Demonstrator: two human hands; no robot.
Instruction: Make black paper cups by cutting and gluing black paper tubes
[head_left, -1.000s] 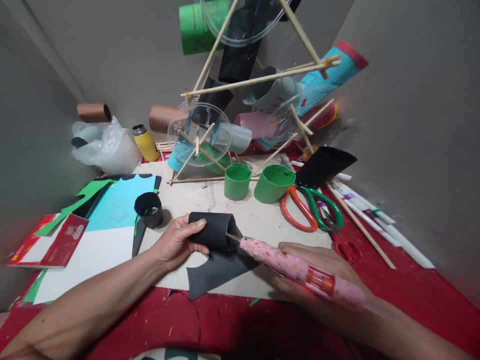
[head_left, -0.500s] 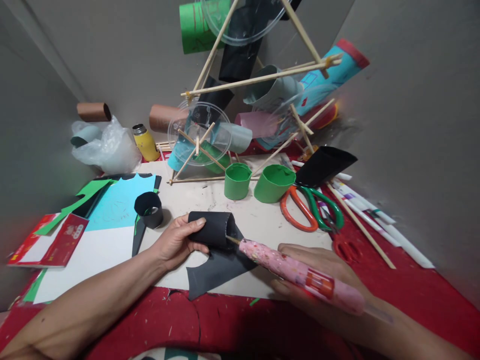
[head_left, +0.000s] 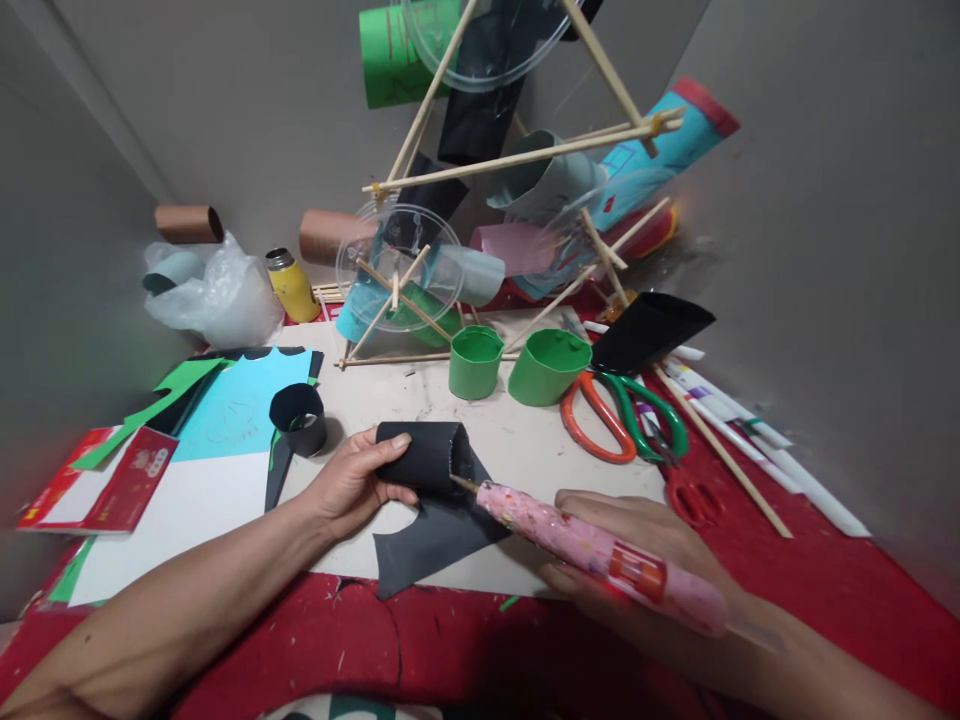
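Observation:
My left hand [head_left: 367, 470] is closed around one end of a black paper tube [head_left: 420, 455], thumb on top, holding it on its side above the board. My right hand [head_left: 637, 535] grips a pink hot glue gun [head_left: 555, 520]; its fingers are partly hidden behind the body. The metal tip points left and meets or nearly meets the rim at the tube's open right end. Under the tube lies a cut scrap of black paper [head_left: 427, 550]. A short black paper ring [head_left: 298, 420] stands left of the tube, and two green paper cups [head_left: 476, 365] stand behind it.
A frame of wooden sticks [head_left: 517, 160] with clear plastic discs and paper tubes rises at the back. Scissors with orange and green handles [head_left: 600, 420] lie right, near white paper rolls [head_left: 765, 450]. Coloured paper sheets [head_left: 232, 420] and a red box [head_left: 112, 480] are left, a yellow bottle [head_left: 291, 285] behind.
The glue gun has shifted very slightly left, its tip staying by the tube's rim. My left hand and the tube have hardly moved.

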